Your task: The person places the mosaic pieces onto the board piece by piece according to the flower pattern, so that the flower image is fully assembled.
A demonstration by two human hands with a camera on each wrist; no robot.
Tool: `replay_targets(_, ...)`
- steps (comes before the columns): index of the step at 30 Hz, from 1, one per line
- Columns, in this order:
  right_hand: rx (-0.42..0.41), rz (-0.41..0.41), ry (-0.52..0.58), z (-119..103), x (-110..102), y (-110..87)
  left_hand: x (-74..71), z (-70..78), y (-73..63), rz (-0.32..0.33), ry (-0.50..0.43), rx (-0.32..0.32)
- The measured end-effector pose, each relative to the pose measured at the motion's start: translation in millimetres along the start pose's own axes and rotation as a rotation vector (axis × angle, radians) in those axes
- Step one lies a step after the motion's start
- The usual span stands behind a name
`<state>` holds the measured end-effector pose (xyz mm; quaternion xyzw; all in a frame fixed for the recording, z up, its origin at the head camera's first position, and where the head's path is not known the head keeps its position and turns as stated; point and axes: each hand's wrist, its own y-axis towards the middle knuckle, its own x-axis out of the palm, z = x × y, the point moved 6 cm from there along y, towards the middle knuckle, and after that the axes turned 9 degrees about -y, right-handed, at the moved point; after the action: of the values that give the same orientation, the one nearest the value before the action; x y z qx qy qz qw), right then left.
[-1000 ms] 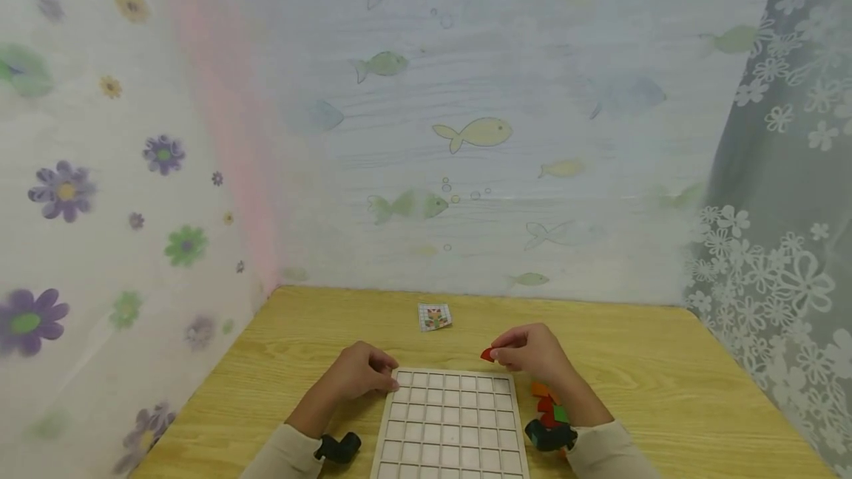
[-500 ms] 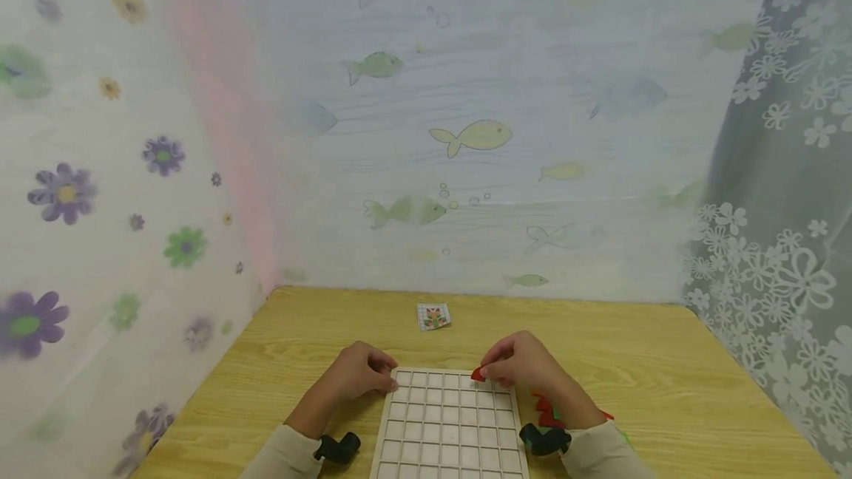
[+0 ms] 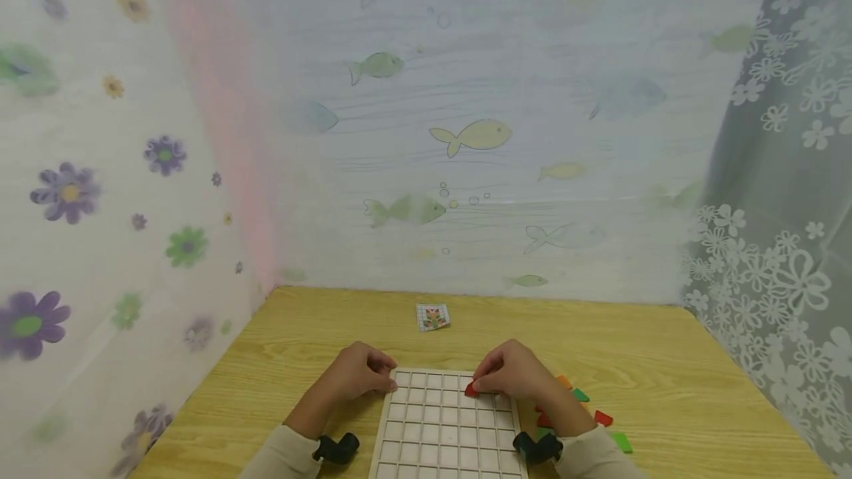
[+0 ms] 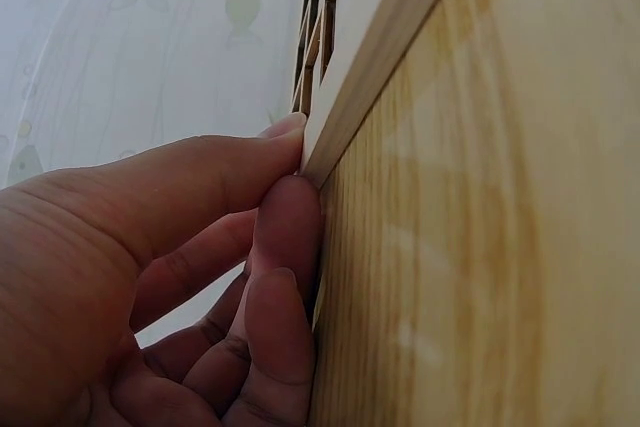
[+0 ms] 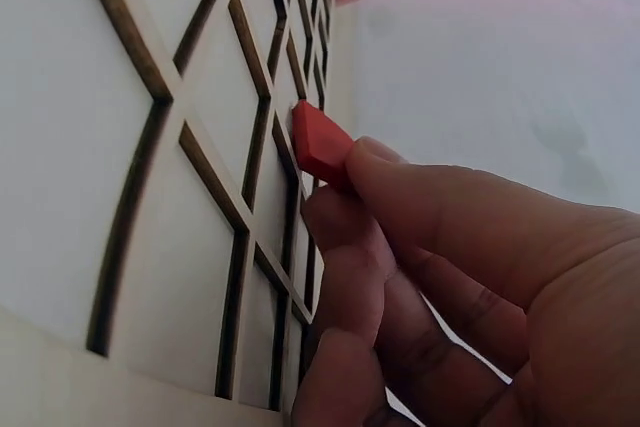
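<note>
Between thumb and forefinger, my right hand (image 3: pixel 515 373) pinches a small red tile (image 3: pixel 471 389), at the upper right cells of a pale wooden grid board (image 3: pixel 433 414). The right wrist view shows the red tile (image 5: pixel 322 147) as a thick piece with an angled end, its tip right at the grid ribs; my fingers cover its other end. My left hand (image 3: pixel 362 373) grips the board's far left corner. In the left wrist view its thumb (image 4: pixel 230 172) lies at the top edge and the forefinger presses the side.
Several loose red, green (image 3: pixel 622 442) and orange tiles lie right of the board, partly hidden by my right forearm. A small card (image 3: pixel 433 317) with a coloured grid picture lies beyond the board on the wood-grain table (image 3: pixel 319 316). Printed curtains stand behind and on both sides.
My right hand has carried the red tile left and nearer, from beyond the board's far right corner to over its upper cells. More loose tiles show now. The left hand stays put.
</note>
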<state>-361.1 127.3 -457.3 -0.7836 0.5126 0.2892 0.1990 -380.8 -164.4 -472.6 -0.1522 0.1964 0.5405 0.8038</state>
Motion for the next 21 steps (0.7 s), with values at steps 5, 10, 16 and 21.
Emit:
replay_targets(5, 0.002, -0.001, -0.026, -1.2, 2.2, 0.0, 0.4, 0.9, 0.1, -0.001, 0.001, -0.006)
replay_targets(10, 0.007, 0.003, -0.071, -2.5, 3.5, 0.6, 0.6, 1.8, -0.3, -0.003, 0.009, -0.001)
replay_targets(16, 0.007, 0.001, -0.099, -5.0, 4.7, 0.4, 0.2, 0.8, -0.4, -0.003, 0.026, 0.005)
replay_targets(21, 0.004, -0.008, -0.108, -5.5, 5.8, 0.4, 0.5, 0.0, -0.5, -0.010, 0.003, 0.003)
